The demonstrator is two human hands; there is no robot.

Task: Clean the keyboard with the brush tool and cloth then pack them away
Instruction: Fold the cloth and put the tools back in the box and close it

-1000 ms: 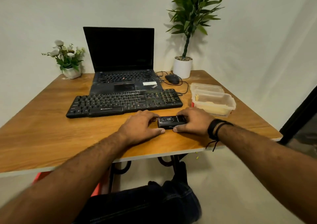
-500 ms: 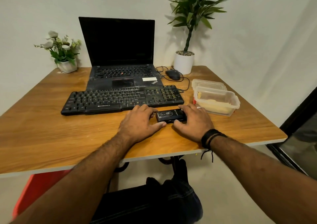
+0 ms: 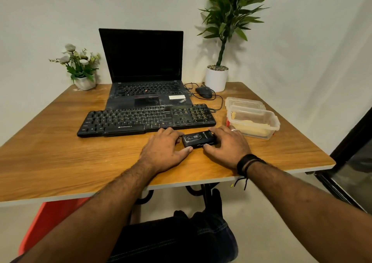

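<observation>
A black external keyboard [image 3: 145, 119] lies across the middle of the wooden table [image 3: 60, 154], dusty between its keys. Just in front of its right half sits a small black case [image 3: 198, 139], flat on the table. My left hand [image 3: 164, 152] rests palm down against the case's left end, thumb touching its near corner. My right hand [image 3: 226, 147] grips the case's right end, thumb at its near edge and fingers curled over its far side. A clear plastic box [image 3: 254, 123] with a yellow cloth inside stands to the right.
An open black laptop [image 3: 145, 77] stands behind the keyboard. A wired mouse [image 3: 203, 92] and its cable lie beside a tall potted plant [image 3: 217, 77]. A small flower pot [image 3: 84, 81] sits at the back left. The box's lid [image 3: 244, 102] lies behind it.
Both hands stay on the black case at the same spot before the keyboard. The camera view has shifted, so the scene sits a little differently in frame.
</observation>
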